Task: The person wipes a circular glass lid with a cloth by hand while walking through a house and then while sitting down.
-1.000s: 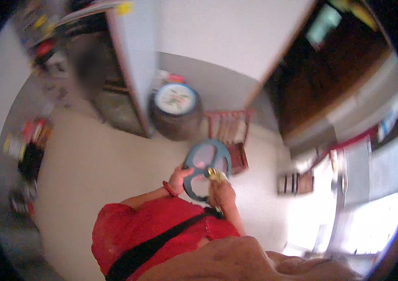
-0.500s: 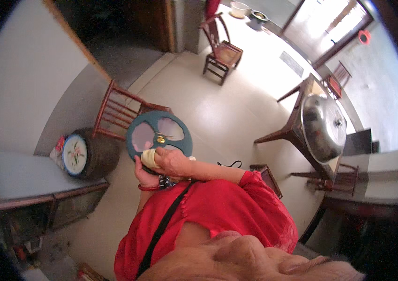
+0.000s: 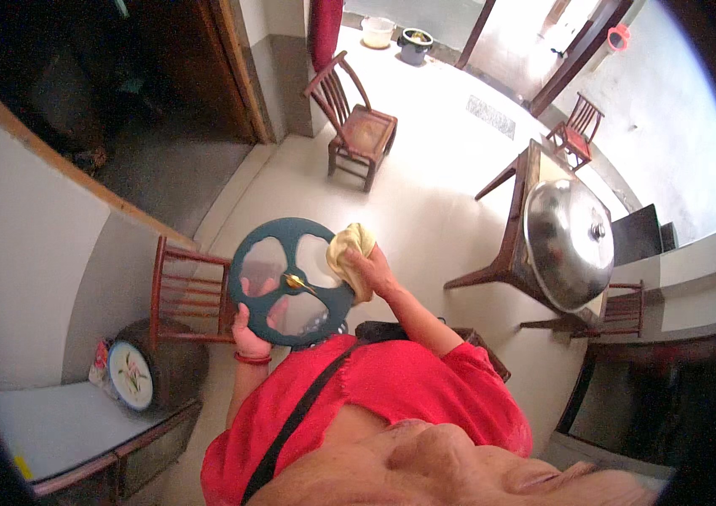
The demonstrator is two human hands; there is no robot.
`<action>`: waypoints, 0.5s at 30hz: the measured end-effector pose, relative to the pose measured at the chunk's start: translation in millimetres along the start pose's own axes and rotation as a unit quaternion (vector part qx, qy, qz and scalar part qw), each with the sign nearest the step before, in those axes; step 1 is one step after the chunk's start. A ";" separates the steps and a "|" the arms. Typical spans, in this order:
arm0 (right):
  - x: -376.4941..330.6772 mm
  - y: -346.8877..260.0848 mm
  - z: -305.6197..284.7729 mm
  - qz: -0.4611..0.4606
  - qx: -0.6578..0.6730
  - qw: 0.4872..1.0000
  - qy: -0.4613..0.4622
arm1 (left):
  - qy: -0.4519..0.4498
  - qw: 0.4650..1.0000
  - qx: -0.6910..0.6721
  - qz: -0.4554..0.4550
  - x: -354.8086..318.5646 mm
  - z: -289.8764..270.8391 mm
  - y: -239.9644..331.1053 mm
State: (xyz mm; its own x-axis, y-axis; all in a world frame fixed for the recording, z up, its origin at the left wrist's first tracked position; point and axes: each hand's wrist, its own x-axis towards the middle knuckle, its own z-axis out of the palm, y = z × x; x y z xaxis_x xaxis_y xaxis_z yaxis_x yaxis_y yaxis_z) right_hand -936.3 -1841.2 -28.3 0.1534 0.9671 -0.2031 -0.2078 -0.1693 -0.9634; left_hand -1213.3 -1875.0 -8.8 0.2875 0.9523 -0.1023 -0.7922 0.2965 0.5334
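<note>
Room: pale tiled floor (image 3: pixel 425 194), wooden chair (image 3: pixel 356 126) beyond.
Left hand (image 3: pixel 250 331): fingers gripping round teal clock (image 3: pixel 290 282) — chest-high.
Right hand (image 3: pixel 372 270): fingers pressing yellow cloth (image 3: pixel 348 246) against clock's rim.

A plain home interior: a pale tiled floor (image 3: pixel 425 194), wooden chairs (image 3: pixel 356 126) standing apart, a wooden table (image 3: pixel 514 228) bearing a big domed steel lid (image 3: pixel 568 244), a dark wooden door frame (image 3: pixel 235 67), and buckets (image 3: pixel 377 31) by the far wall.
</note>
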 end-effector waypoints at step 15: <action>171.4 -219.7 -173.9 -0.051 -0.310 0.949 -0.035 | -0.242 0.906 0.120 -0.326 303.3 122.8 -46.8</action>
State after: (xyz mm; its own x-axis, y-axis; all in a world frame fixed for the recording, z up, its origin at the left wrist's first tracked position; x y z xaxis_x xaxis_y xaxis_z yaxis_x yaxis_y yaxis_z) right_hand -696.4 -1671.2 118.1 0.0737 0.9909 -0.1126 0.4153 -0.1331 -0.8999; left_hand -1022.9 -1608.9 38.3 0.9010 0.4192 -0.1117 -0.2458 0.7054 0.6648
